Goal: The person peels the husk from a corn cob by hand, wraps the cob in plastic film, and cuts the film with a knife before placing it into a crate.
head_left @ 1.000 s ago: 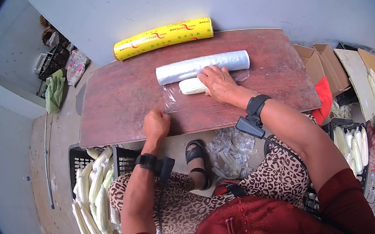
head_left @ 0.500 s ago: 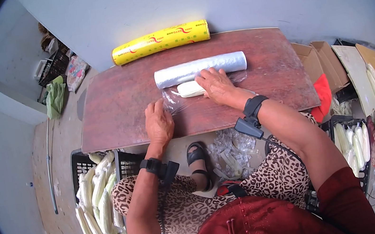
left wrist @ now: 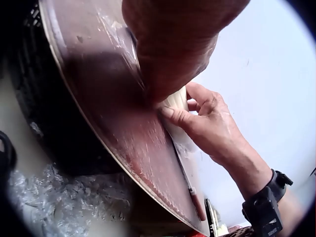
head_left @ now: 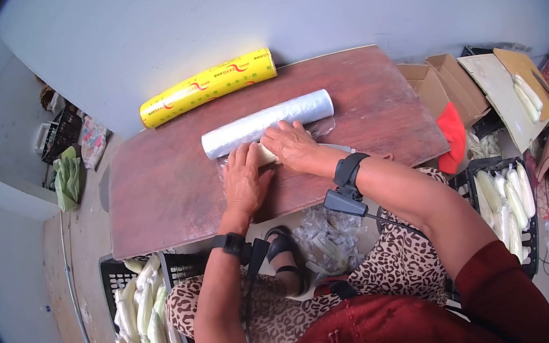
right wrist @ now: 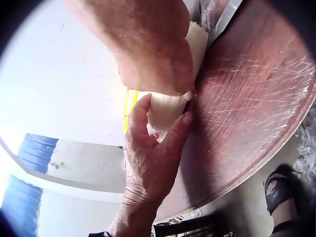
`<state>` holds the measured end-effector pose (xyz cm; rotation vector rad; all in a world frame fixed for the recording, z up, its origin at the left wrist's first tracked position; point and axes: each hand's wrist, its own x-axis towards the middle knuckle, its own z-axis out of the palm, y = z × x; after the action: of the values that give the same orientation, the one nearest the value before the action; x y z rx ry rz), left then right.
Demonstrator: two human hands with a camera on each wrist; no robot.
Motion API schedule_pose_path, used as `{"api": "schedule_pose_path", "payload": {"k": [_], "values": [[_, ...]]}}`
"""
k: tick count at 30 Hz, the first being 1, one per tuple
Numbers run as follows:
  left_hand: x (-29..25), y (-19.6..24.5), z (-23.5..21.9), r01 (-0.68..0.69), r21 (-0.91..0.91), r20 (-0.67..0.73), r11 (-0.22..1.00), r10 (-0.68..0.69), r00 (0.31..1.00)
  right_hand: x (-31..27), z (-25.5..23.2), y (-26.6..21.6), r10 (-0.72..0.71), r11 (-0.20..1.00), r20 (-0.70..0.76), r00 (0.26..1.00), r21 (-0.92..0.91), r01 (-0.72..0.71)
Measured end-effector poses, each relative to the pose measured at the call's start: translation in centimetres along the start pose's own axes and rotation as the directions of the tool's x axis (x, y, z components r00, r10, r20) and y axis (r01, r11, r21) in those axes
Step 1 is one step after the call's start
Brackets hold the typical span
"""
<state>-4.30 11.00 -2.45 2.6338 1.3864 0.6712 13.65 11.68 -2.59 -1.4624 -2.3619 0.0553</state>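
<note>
On the reddish-brown tabletop [head_left: 151, 196] lies an ear of corn in pale husk [head_left: 266, 155], mostly covered by the hands. My left hand [head_left: 243, 176] holds its left end; in the right wrist view thumb and fingers lie on either side of the corn [right wrist: 167, 112]. The right hand [head_left: 291, 147] grips the other end, thumb in front and fingers behind, as the left wrist view shows. Just behind the corn is a roll of clear cling film [head_left: 267, 122], with a loose sheet [head_left: 326, 126] spread out under the hands. A knife [left wrist: 183, 165] lies beside the right hand.
A yellow printed tube-shaped package [head_left: 206, 87] lies along the table's back edge by the wall. Black crates of corn ears stand at the left [head_left: 107, 272] and right [head_left: 530, 234]. Crumpled clear film [head_left: 329, 237] lies on the floor near a sandalled foot; cardboard boxes [head_left: 449, 87] stand at the right.
My left hand has moved from the table's front forward and right onto the corn's left end. The right hand stays on the corn. The head view has shifted, tilting the table.
</note>
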Motion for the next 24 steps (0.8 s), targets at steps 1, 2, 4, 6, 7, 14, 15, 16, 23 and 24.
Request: {"api": "schedule_pose_path", "payload": {"k": [1, 2, 4, 6, 7, 14, 15, 16, 23, 24], "values": [[-0.1, -0.1, 0.1, -0.016, 0.007, -0.011, 1.000, 0.016, 1.000, 0.0, -0.2, 0.0, 0.001, 1.000, 0.009, 1.000, 0.004, -0.001], [-0.3, -0.3, 0.2, -0.030, 0.014, -0.022, 0.999, 0.031, 0.999, 0.0, -0.3, -0.1, 0.001, 1.000, 0.019, 1.000, 0.009, -0.001], [-0.4, -0.5, 0.4, -0.047, 0.030, -0.040, 0.998, 0.048, 0.998, 0.0, -0.3, -0.1, -0.006, 1.000, 0.041, 0.999, 0.014, 0.005], [-0.5, -0.7, 0.6, -0.055, 0.044, -0.054, 0.998, 0.057, 0.997, 0.0, -0.3, 0.0, -0.017, 1.000, 0.066, 0.998, 0.011, 0.016], [-0.5, -0.9, 0.8, -0.066, 0.051, -0.063, 0.996, 0.069, 0.996, -0.1, -0.2, 0.1, -0.030, 0.999, 0.054, 0.998, 0.012, 0.029], [-0.3, -1.1, 0.9, -0.108, 0.039, -0.095, 0.993, 0.111, 0.989, -0.9, -2.6, 1.9, 0.039, 0.984, -0.038, 0.998, 0.175, -0.032], [-0.3, -1.2, 1.0, -0.106, 0.029, -0.103, 0.994, 0.108, 0.989, -0.9, -3.6, 2.8, 0.082, 0.974, -0.007, 0.997, 0.213, -0.079], [-0.4, -1.1, 1.0, -0.109, 0.033, -0.107, 0.994, 0.112, 0.988, -1.1, -3.7, 4.2, 0.148, 0.946, -0.084, 0.985, 0.303, -0.117], [-0.3, -1.5, 1.3, -0.098, 0.041, -0.112, 0.994, 0.102, 0.988, -4.9, -5.4, 9.7, 0.448, 0.821, 0.128, 0.885, 0.333, -0.464], [-0.3, -1.6, 1.3, -0.095, 0.039, -0.111, 0.995, 0.099, 0.989, -5.2, -5.5, 9.4, 0.449, 0.814, 0.161, 0.879, 0.332, -0.476]]}}
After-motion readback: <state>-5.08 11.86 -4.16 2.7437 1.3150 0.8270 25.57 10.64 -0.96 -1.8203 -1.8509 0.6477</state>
